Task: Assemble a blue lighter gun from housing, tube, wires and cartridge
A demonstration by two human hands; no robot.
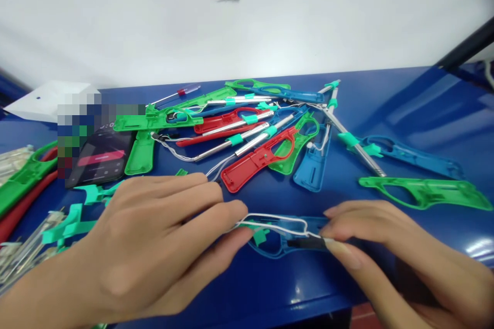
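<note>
My left hand (173,236) is closed, pinching a looped white wire (276,216) between thumb and forefinger. My right hand (370,247) is closed on a black sleeved piece (309,243) at the wire's other end. Under the wire lies a blue plastic half-shell (276,252) with a ring-shaped handle, and a small teal clip (261,235) shows at its left part. My fingers hide both ends of the shell and part of the wire. Just beyond my hands lies a red half-shell (247,167).
Across the blue table (216,293) spread green, red and blue shells and metal tubes (250,141) with teal clips. A screwdriver (189,90) lies behind. At the left are a phone (102,157), teal clips (69,226) and more metal parts. A white wall (270,25) rises behind.
</note>
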